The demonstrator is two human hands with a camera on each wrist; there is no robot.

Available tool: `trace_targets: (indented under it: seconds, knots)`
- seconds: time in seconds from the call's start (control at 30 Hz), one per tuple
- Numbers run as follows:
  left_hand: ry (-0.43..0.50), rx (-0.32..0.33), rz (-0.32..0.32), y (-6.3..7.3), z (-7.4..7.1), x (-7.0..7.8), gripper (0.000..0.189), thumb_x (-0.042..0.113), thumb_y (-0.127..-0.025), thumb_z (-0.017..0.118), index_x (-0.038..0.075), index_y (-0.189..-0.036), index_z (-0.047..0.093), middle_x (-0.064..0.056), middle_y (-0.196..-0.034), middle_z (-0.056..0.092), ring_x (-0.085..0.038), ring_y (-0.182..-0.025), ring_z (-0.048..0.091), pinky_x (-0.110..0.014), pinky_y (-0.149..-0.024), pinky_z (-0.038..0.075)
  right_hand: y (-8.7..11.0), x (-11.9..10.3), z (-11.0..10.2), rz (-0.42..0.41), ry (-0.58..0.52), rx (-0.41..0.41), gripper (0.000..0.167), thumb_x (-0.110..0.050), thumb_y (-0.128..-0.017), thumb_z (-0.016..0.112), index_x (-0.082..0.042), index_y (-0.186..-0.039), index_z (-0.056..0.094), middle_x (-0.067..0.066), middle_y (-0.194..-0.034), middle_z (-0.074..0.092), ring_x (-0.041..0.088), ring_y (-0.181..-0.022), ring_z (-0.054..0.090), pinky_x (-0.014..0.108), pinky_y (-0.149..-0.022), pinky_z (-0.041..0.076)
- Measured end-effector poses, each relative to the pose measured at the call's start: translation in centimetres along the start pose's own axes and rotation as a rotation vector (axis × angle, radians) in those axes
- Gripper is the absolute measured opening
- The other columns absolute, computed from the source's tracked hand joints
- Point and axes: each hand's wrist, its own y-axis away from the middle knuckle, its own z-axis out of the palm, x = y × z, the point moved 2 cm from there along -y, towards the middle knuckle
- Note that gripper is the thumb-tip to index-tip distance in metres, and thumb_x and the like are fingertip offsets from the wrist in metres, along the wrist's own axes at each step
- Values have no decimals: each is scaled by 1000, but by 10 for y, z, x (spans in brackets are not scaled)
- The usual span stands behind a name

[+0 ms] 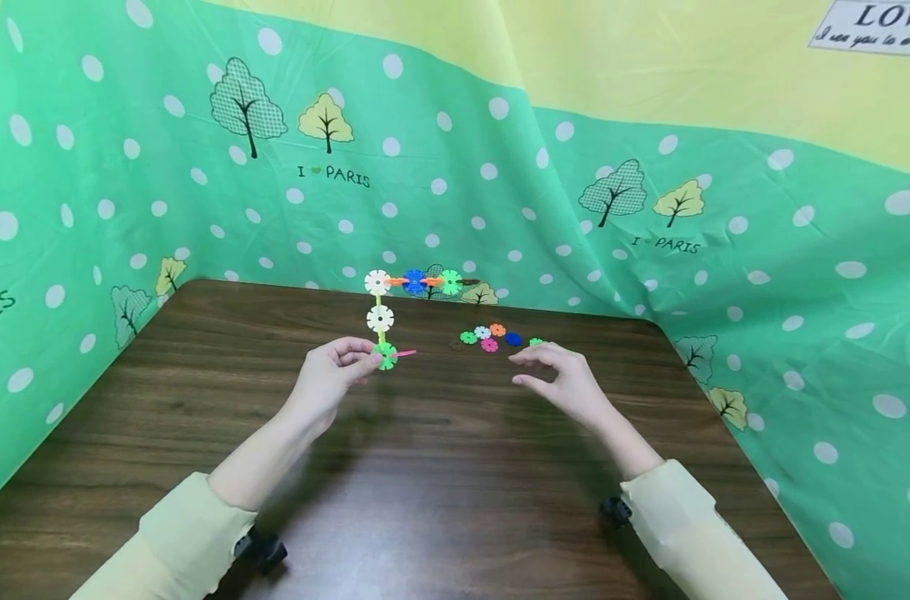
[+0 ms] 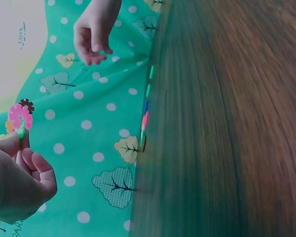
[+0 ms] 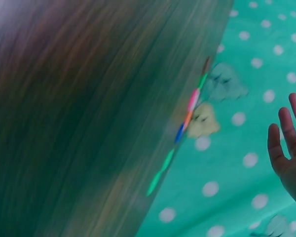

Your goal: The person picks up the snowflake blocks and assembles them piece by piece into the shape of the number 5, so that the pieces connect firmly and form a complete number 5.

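My left hand (image 1: 331, 377) pinches a green notched snowflake disc (image 1: 385, 357) at the bottom of a joined chain of plastic discs. From it the chain climbs through a white disc (image 1: 380, 318) to another at the corner, then runs right through a blue disc (image 1: 414, 282) to a light green one and a brown one seen edge-on. A pink disc (image 2: 20, 117), edge-on in the head view, juts from the held green one. Nothing shows in my right hand (image 1: 563, 382), raised with fingers loosely bent and thumb apart, near the loose discs.
Several loose discs lie towards the back of the brown wooden table (image 1: 455, 467), among them an orange disc (image 1: 497, 330), a dark blue disc (image 1: 513, 339) and a pink disc (image 1: 489, 345). A green dotted curtain (image 1: 440, 208) hangs behind and beside the table.
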Motion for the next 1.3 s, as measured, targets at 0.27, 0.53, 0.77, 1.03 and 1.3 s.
trace_targets:
  seconds: [0.27, 0.53, 0.77, 1.03, 1.3]
  knots:
    - [-32, 0, 4, -3, -9, -3, 11, 10, -86, 68, 4, -95, 63, 10, -73, 67, -4, -72, 61, -23, -67, 50, -1, 57, -16, 98, 58, -88, 30, -20, -80, 76, -14, -108, 70, -1, -107, 67, 21, -99, 60, 43, -84, 49]
    - [-59, 2, -8, -6, -12, -6, 11, 11, -86, 68, 4, -94, 63, 9, -72, 67, -4, -70, 58, -21, -66, 49, 2, 113, -23, 201, 103, -170, 31, -17, -82, 74, -6, -110, 69, 11, -109, 65, 32, -103, 58, 53, -87, 47]
    - [-95, -3, 2, -7, -11, -7, 18, 11, -85, 70, 1, -97, 63, 11, -72, 66, -5, -70, 58, -21, -65, 49, 8, 143, -25, 350, 151, -214, 34, -15, -84, 72, -3, -115, 66, 18, -110, 62, 34, -100, 56, 51, -87, 46]
    - [-108, -31, 57, -6, -9, -11, 25, 11, -84, 71, -2, -102, 61, 9, -74, 68, -6, -69, 61, -24, -67, 52, 5, 152, -24, 422, 239, -272, 36, -16, -86, 70, -2, -119, 64, 18, -106, 60, 25, -83, 51, 40, -74, 45]
    - [-6, -136, 208, 2, -3, -8, 23, 2, -85, 67, -8, -104, 59, -2, -81, 70, -16, -70, 69, -32, -65, 57, 1, 151, -22, 455, 238, -274, 28, -16, -86, 70, -1, -110, 68, 19, -104, 61, 28, -87, 54, 42, -76, 47]
